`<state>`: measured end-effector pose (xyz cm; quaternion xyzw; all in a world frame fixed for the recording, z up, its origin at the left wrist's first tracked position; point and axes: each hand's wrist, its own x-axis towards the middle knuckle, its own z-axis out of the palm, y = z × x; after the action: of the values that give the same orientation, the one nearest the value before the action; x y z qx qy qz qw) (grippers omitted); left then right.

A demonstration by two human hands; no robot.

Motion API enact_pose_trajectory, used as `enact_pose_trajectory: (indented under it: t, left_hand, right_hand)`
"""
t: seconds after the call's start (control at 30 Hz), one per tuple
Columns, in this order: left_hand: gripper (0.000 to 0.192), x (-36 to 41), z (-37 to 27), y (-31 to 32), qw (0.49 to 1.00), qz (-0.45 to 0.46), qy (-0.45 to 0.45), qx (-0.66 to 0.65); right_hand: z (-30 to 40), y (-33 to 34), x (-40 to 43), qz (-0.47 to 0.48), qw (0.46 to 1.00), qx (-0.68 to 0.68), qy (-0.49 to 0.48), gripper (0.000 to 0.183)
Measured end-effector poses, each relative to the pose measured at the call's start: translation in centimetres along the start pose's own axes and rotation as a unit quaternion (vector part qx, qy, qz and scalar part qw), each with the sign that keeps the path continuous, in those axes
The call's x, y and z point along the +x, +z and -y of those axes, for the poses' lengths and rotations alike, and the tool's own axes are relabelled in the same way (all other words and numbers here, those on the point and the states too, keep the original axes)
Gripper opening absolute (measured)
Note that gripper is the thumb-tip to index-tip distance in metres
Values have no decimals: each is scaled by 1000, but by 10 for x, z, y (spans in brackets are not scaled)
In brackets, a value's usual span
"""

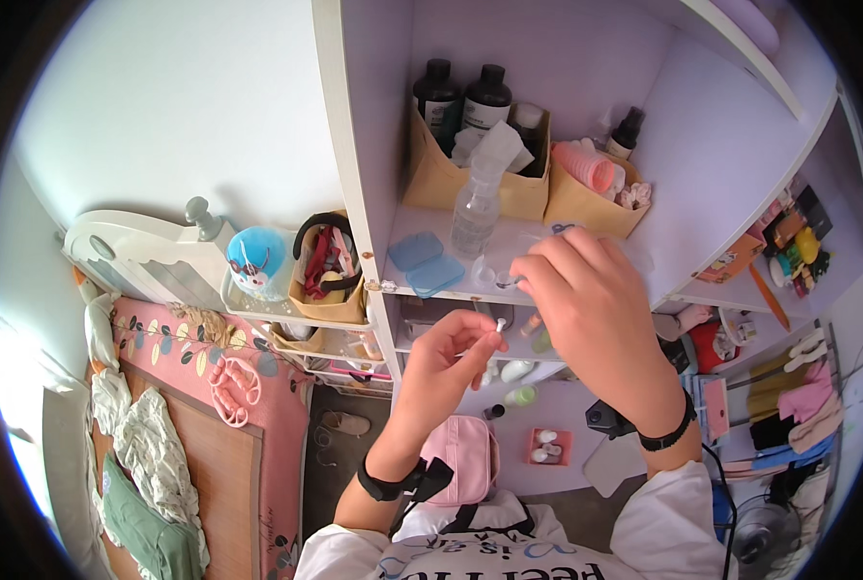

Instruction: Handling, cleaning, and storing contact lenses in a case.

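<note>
My left hand (449, 362) pinches a small white plastic piece (501, 324) between thumb and fingertips, just in front of the shelf edge. Above and to its right is my right hand (583, 297), back towards me, its fingertips bent down beside a small dark-and-clear item (507, 280). Whether those fingers grip it, I cannot tell. On the shelf board, a translucent blue plastic case (426, 264) lies unfolded. Next to it stands a clear bottle (475, 217) of liquid, white tissue showing at its top. A small clear plastic cup or cap (483, 272) sits near the shelf edge.
Behind are a paper box (489, 194) of dark bottles and a smaller box (591, 206) with pink cups. Below, a desk holds a pink bag (460, 457) and a pink tray (549, 446) of small white bottles. A rolling cart (308, 319) stands left, beside a bed (206, 464).
</note>
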<state>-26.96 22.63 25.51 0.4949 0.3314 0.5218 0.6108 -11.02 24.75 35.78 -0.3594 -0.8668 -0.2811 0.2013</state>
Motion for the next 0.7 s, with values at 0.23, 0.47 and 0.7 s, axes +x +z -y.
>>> enact_pose_trajectory:
  t: [0.23, 0.47, 0.7]
  left_hand:
    - [12, 2, 5, 11, 990, -20, -1, -139]
    - [12, 1, 3, 10, 992, -20, 10, -126]
    - [13, 2, 2, 10, 990, -18, 20, -137]
  right_hand:
    - [9, -8, -4, -9, 1000, 22, 4, 17]
    - [13, -9, -4, -10, 1000, 18, -3, 16]
    - [16, -11, -4, -13, 1000, 19, -6, 14]
